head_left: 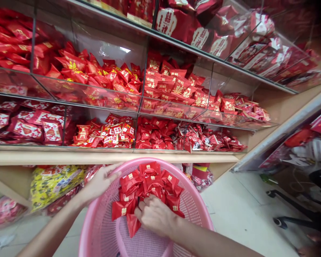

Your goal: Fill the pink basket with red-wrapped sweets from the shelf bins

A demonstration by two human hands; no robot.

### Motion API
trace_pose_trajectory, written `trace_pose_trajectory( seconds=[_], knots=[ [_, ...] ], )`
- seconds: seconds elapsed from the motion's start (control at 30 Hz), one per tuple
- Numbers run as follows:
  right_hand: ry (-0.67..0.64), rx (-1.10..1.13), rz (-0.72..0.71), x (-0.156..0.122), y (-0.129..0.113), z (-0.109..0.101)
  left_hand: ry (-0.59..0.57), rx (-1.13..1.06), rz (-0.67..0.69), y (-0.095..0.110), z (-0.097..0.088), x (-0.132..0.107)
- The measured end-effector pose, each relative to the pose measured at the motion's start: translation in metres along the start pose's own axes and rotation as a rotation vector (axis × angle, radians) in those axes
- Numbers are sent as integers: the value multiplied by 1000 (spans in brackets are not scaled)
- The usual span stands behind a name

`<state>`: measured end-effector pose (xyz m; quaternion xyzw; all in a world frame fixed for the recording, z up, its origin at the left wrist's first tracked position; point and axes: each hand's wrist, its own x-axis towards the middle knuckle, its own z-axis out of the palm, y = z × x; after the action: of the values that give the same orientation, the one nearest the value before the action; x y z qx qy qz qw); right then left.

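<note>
Below the shelves stands a pink perforated plastic basket (205,214) with several small red wrapped packets (151,182) in it, each printed with a gold double-happiness sign. At the basket's left rim is my left hand (103,182), its thumb and fingers closed over the edge. My right hand (156,216) reaches inside the basket, knuckles up, with its fingers curled down onto the red packets. The fingertips are hidden, but they appear to grip a packet. One packet (133,225) lies just left of that hand, lower than the others.
Glass-fronted shelves (139,103) hold red sweets and packets sorted into compartments. Under the lowest wooden ledge (56,157) lie a yellow bag (57,184) and other bagged goods. At the right, black chair legs with casters (280,223) stand on the tiled floor (240,214).
</note>
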<state>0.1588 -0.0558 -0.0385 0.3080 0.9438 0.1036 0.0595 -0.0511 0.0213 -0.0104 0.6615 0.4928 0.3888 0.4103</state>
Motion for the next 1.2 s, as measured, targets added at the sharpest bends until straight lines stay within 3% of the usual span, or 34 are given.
trace_pose_trajectory(
  seconds=[0.17, 0.27, 0.37, 0.53, 0.7, 0.87, 1.07, 1.2],
  knots=[
    [-34, 141, 55, -20, 8, -30, 5, 9, 2, -1, -1, 1],
    [-46, 266, 209, -37, 36, -57, -7, 30, -5, -3, -2, 0],
    [-53, 240, 438, -45, 76, -73, -22, 26, -9, -4, -2, -1],
    [-114, 177, 602, -36, 118, -64, -37, -25, 29, -9, -3, 0],
    [-109, 165, 638, -28, 120, -50, -21, -28, 35, -11, -4, 2],
    [-10, 213, 652, -29, 129, -61, 2, -19, 29, -5, -3, -1],
    [294, 509, 750, 13, 156, -84, -6, -31, 0, -6, -2, -2],
    [304, 745, 936, 55, 167, -81, -38, -16, 26, -11, -4, 0]
  ],
)
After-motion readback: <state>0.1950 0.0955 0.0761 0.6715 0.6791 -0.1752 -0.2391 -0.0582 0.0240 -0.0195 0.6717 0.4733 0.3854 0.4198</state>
